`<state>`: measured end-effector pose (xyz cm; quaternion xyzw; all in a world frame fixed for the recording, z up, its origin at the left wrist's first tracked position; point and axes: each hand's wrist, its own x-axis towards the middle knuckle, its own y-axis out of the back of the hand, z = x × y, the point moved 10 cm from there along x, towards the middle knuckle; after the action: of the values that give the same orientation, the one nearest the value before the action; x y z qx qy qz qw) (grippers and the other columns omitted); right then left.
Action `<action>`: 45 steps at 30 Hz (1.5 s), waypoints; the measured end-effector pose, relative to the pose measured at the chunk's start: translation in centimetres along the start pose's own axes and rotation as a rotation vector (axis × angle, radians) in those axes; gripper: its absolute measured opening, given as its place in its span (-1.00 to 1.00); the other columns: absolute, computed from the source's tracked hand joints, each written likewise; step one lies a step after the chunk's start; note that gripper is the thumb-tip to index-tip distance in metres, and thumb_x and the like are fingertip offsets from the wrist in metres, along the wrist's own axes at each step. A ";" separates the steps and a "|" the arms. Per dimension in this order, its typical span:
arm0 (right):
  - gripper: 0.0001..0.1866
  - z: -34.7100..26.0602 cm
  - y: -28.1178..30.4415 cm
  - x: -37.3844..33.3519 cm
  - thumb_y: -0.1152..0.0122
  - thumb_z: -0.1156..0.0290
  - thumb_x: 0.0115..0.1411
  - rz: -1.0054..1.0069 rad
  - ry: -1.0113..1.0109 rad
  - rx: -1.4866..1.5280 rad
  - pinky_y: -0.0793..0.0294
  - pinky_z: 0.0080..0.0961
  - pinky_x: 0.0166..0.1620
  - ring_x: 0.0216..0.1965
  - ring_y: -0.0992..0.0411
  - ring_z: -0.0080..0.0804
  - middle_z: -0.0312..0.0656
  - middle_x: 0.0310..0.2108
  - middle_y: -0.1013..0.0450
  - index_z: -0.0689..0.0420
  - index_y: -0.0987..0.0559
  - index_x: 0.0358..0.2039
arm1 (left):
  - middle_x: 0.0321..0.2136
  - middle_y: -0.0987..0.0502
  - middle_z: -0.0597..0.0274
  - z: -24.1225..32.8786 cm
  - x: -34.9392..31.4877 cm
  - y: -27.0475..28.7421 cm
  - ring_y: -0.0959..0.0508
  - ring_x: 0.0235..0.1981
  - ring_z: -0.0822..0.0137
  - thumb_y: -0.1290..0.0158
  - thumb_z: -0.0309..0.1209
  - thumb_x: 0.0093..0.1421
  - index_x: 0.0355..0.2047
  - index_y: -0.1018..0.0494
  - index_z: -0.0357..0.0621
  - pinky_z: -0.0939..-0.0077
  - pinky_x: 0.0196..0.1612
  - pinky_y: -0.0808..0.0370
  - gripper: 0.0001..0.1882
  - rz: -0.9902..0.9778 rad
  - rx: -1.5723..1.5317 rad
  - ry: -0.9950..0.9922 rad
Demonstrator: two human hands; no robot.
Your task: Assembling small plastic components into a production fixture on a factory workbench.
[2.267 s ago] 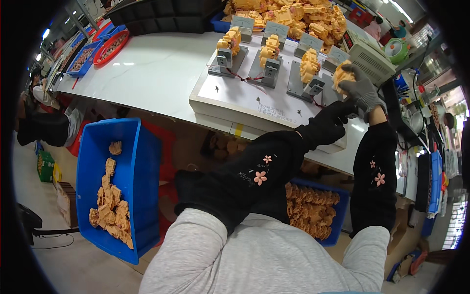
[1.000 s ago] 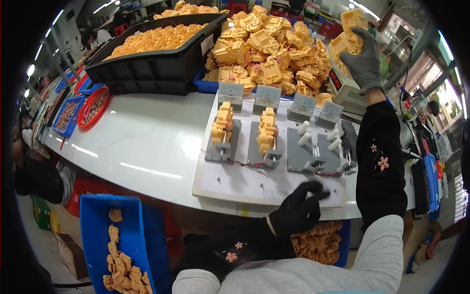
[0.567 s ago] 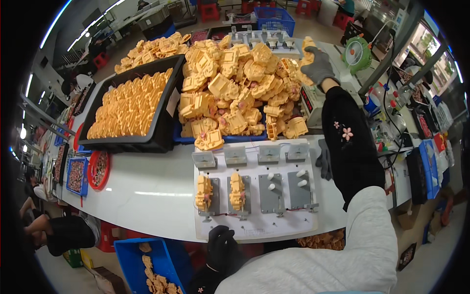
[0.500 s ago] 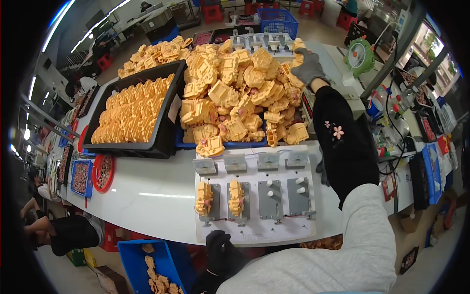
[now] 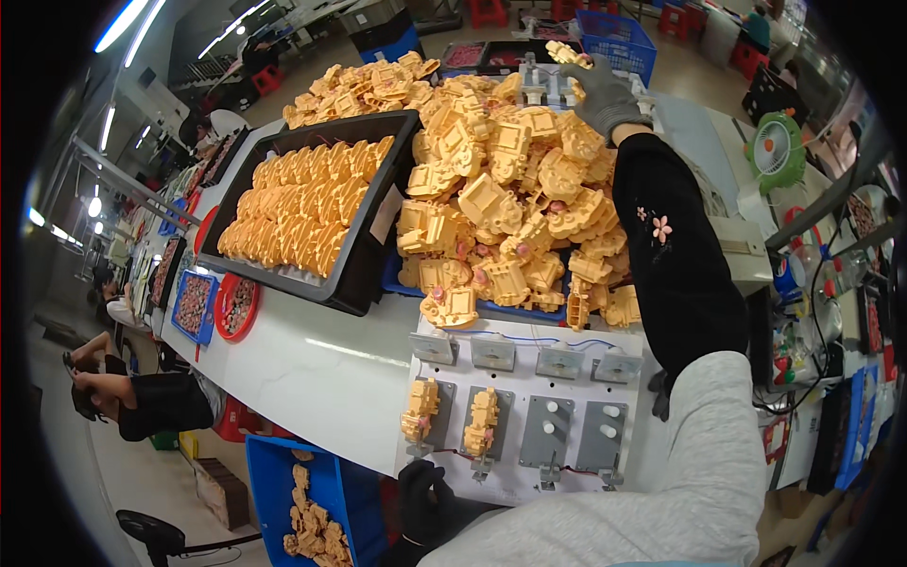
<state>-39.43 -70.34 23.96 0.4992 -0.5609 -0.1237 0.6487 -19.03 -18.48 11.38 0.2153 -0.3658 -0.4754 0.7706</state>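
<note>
My right hand [image 5: 606,98], in a grey glove, reaches to the far side of the table. Its fingers close on a yellow plastic housing [image 5: 567,54], held over a far fixture with grey posts [image 5: 535,87]. Close to the table's near edge, my left hand [image 5: 425,501] in a black glove is curled, with nothing visible in it. Just beyond it lies a white test board [image 5: 510,484] with several meters and grey plates. Two yellow housings, one on the left plate [image 5: 420,411] and another beside it [image 5: 481,422], sit upright; the two right plates [image 5: 545,430] are bare.
A large heap of yellow housings [image 5: 510,151] fills the table's middle. Left of it, a black crate [image 5: 354,283] holds rows of yellow parts. A blue bin [image 5: 269,472] stands below the near edge. A green fan [image 5: 777,151] is at right; another person's arm [image 5: 104,387] shows at left.
My right hand has carried the housing farther away, from the heap's far right edge to above the far fixture. The view has turned; my left hand stays near the board, still curled.
</note>
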 end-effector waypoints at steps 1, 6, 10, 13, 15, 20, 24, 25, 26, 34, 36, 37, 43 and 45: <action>-0.44 -0.7 -0.3 0.6 -0.20 0.54 -0.19 -0.005 0.005 0.006 -0.38 -0.29 -0.09 -0.05 -0.28 0.02 -0.02 0.01 -0.12 -0.26 -0.38 -0.13 | -0.32 -0.36 0.01 -0.1 0.7 -0.3 -0.39 -0.24 0.06 0.05 -0.75 -0.19 -0.34 -0.36 -0.21 0.31 -0.17 -0.34 -0.66 -0.008 -0.038 0.012; -0.43 -7.8 -4.1 2.8 -0.13 0.57 -0.10 -0.155 0.065 -0.138 -0.40 -0.30 -0.07 -0.09 -0.35 -0.05 -0.03 0.14 -0.02 -0.30 -0.37 -0.07 | -0.33 -0.35 0.02 -0.9 2.5 -1.4 -0.40 -0.26 0.08 0.10 -0.80 -0.22 -0.36 -0.35 -0.22 0.34 -0.21 -0.35 -0.64 -0.042 -0.069 0.017; -0.45 -11.8 -8.9 2.6 -0.04 0.50 -0.02 -0.355 0.180 -0.280 -0.35 -0.25 0.00 -0.03 -0.31 -0.10 -0.07 0.17 0.00 -0.32 -0.34 -0.01 | -0.36 -0.37 0.02 -1.8 2.6 -0.8 -0.41 -0.28 0.09 0.10 -0.80 -0.21 -0.35 -0.35 -0.23 0.36 -0.23 -0.36 -0.64 -0.043 -0.116 0.089; -0.55 -8.9 -12.6 2.9 0.01 0.34 0.07 -0.331 0.293 -0.389 -0.24 -0.13 0.08 0.06 -0.20 -0.06 -0.18 0.22 0.10 -0.26 -0.33 0.02 | -0.36 -0.39 0.02 -2.7 2.4 -1.2 -0.42 -0.29 0.08 0.08 -0.79 -0.19 -0.35 -0.36 -0.25 0.36 -0.24 -0.37 -0.66 -0.043 -0.102 0.054; -0.49 -12.7 -11.5 1.6 -0.05 0.34 0.04 -0.690 0.321 -0.419 -0.28 -0.29 -0.02 0.09 -0.14 -0.07 -0.11 0.23 0.13 0.00 -0.30 0.06 | -0.31 -0.36 -0.01 -3.3 1.4 -0.1 -0.43 -0.30 0.08 0.04 -0.75 -0.19 -0.31 -0.38 -0.19 0.37 -0.30 -0.41 -0.63 -0.035 0.000 0.053; -0.59 -13.8 -6.1 0.3 0.02 0.48 0.03 -0.431 0.557 -0.107 -0.35 -0.33 -0.15 -0.17 -0.33 -0.07 -0.02 -0.08 -0.30 0.08 -0.37 -0.04 | -0.28 -0.33 0.00 -3.9 -0.9 1.5 -0.42 -0.29 0.09 -0.01 -0.73 -0.26 -0.24 -0.38 -0.18 0.34 -0.31 -0.39 -0.54 0.035 -0.121 0.004; -0.68 -17.3 1.9 -6.7 -0.02 0.42 0.03 -0.237 0.342 0.266 -0.40 -0.40 -0.21 -0.26 -0.43 -0.20 -0.03 -0.28 -0.45 0.18 -0.44 -0.15 | -0.31 -0.35 -0.01 -3.8 -2.2 0.7 -0.44 -0.31 0.10 -0.03 -0.67 -0.22 -0.27 -0.39 -0.18 0.38 -0.35 -0.41 -0.60 -0.019 -0.204 -0.077; -0.68 -17.5 2.7 -9.3 -0.05 0.41 0.04 -0.227 0.217 0.244 -0.41 -0.46 -0.18 -0.24 -0.44 -0.25 -0.03 -0.25 -0.46 0.16 -0.46 -0.15 | -0.30 -0.36 -0.01 -3.5 -2.5 -0.7 -0.45 -0.30 0.11 -0.03 -0.66 -0.21 -0.28 -0.39 -0.18 0.37 -0.35 -0.42 -0.62 -0.128 -0.268 -0.096; -0.68 -18.7 3.9 -12.5 -0.07 0.40 0.03 -0.262 0.153 0.313 -0.41 -0.49 -0.16 -0.23 -0.45 -0.25 -0.03 -0.24 -0.46 0.15 -0.48 -0.15 | -0.30 -0.37 0.00 -3.2 -2.8 -2.5 -0.46 -0.28 0.13 -0.03 -0.64 -0.20 -0.29 -0.39 -0.19 0.36 -0.34 -0.42 -0.64 -0.237 -0.340 -0.125; -0.42 -24.8 1.6 -36.1 -0.10 0.15 0.01 -0.830 -0.268 0.431 -0.42 -0.41 -0.22 -0.33 -0.45 -0.22 -0.12 -0.36 -0.46 -0.21 -0.24 0.09 | -0.10 -0.25 0.09 -5.3 -4.5 -7.9 -0.35 -0.13 0.23 0.03 -0.63 -0.11 0.02 -0.17 -0.19 0.41 -0.04 -0.29 -0.40 -0.478 -0.815 0.053; -0.35 -26.5 1.3 -38.2 -0.12 0.11 -0.01 -0.839 -0.400 0.400 -0.40 -0.37 -0.20 -0.30 -0.45 -0.17 -0.06 -0.35 -0.45 -0.21 -0.18 0.13 | -0.11 -0.23 0.11 -5.5 -3.9 -8.1 -0.33 -0.17 0.25 0.07 -0.64 -0.14 0.02 -0.17 -0.12 0.41 -0.07 -0.32 -0.39 -0.488 -0.852 -0.038; -0.30 -26.9 0.8 -39.0 -0.11 0.07 -0.04 -0.837 -0.460 0.397 -0.39 -0.34 -0.18 -0.28 -0.44 -0.12 -0.01 -0.34 -0.44 -0.21 -0.15 0.15 | -0.11 -0.23 0.11 -5.7 -3.9 -8.2 -0.33 -0.17 0.25 0.07 -0.64 -0.14 0.02 -0.17 -0.12 0.41 -0.07 -0.32 -0.39 -0.494 -0.870 -0.060; -0.25 -28.1 0.2 -39.0 -0.14 0.11 -0.07 -0.792 -0.527 0.248 -0.36 -0.36 -0.11 -0.18 -0.40 -0.10 0.07 -0.23 -0.39 -0.19 -0.12 0.17 | -0.13 -0.25 0.07 -4.1 -5.0 -6.7 -0.36 -0.18 0.21 0.05 -0.62 -0.15 0.03 -0.16 -0.18 0.41 -0.07 -0.31 -0.37 -0.403 -0.780 -0.174; -0.23 -28.3 -0.1 -39.1 -0.15 0.10 -0.10 -0.829 -0.530 0.181 -0.36 -0.33 -0.11 -0.19 -0.39 -0.06 0.11 -0.25 -0.37 -0.18 -0.11 0.17 | -0.11 -0.27 0.05 -4.1 -5.2 -6.4 -0.36 -0.14 0.20 0.05 -0.61 -0.15 0.02 -0.17 -0.20 0.39 -0.07 -0.32 -0.38 -0.360 -0.926 -0.092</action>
<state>-28.58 -27.77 3.91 0.6858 -0.4693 -0.4447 0.3342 -20.99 -16.79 2.51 -0.1111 -0.1070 -0.7224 0.6740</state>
